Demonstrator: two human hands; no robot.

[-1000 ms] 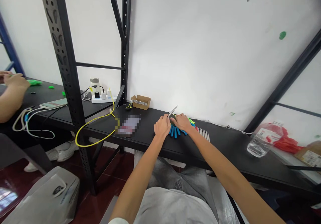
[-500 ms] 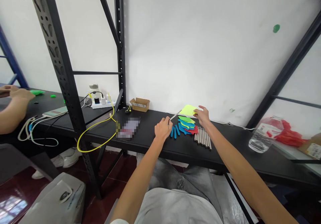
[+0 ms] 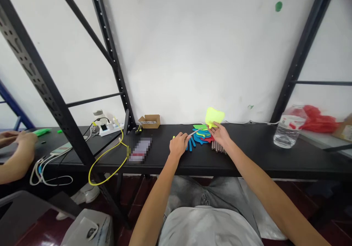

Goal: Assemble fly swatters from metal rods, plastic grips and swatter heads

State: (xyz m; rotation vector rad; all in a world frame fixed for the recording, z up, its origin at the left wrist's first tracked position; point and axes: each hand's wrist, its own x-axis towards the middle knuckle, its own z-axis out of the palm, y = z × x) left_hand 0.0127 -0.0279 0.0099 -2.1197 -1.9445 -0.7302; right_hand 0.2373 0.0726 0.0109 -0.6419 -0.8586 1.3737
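Note:
My left hand (image 3: 178, 145) is closed around a thin metal rod (image 3: 195, 131) that points up and to the right; a small yellow-green end shows behind the fist. My right hand (image 3: 220, 134) pinches a yellow fly swatter head (image 3: 214, 116) by its narrow lower end and holds it upright above the table. The rod's tip is apart from the swatter head. Below lies a pile of blue, green and red swatter heads (image 3: 202, 137). Several blue handles (image 3: 190, 145) rest beside my left hand. A row of metal rods (image 3: 218, 147) lies under my right hand, partly hidden.
On the black table (image 3: 253, 154) stand an open cardboard box (image 3: 150, 121) and a large clear bottle (image 3: 287, 132). A blurred flat packet (image 3: 141, 149) and a yellow cable (image 3: 103, 183) are at left. A power strip (image 3: 110, 128) lies behind. Another person's hands (image 3: 20, 137) work far left.
My right hand has lifted the yellow swatter head off the pile and turned it upright. The rod in my left hand now points lower, toward it. The camera view has shifted.

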